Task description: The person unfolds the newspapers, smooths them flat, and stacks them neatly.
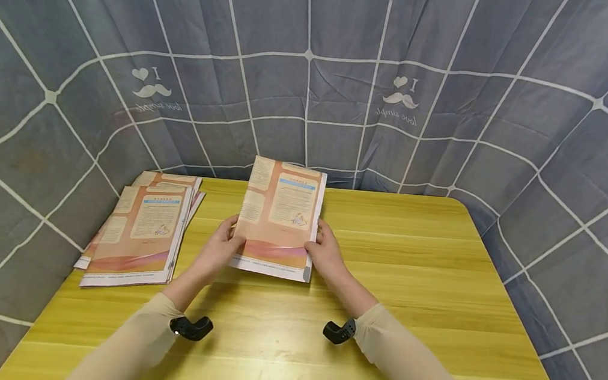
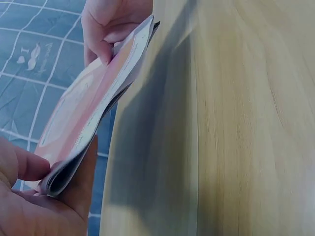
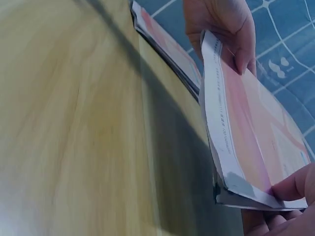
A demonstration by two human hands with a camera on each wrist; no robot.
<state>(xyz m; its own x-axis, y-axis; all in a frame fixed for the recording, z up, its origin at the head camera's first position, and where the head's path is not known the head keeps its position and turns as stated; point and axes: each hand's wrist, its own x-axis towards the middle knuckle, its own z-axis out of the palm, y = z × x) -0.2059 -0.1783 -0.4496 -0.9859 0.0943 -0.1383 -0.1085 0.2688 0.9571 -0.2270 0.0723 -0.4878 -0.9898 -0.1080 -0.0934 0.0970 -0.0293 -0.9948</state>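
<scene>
A folded newspaper [image 1: 279, 224] with an orange-pink printed page is held up over the table, tilted toward me. My left hand [image 1: 219, 246] grips its left edge, thumb on the printed face and fingers behind. On the opposite edge my right hand [image 1: 327, 253] pinches it the same way. Folded layers of the newspaper [image 2: 74, 164] show along its lower end in the left wrist view. In the right wrist view, the right thumb [image 3: 295, 184] presses near a corner of the sheet. Parts of the fingers behind the paper are hidden.
A stack of similar folded newspapers [image 1: 139, 236] lies on the left side of the yellow wood-grain table [image 1: 411, 272]. A grey checked curtain [image 1: 339, 96] with white lines surrounds the table at the back and both sides. Each wrist wears a black device [image 1: 191, 327].
</scene>
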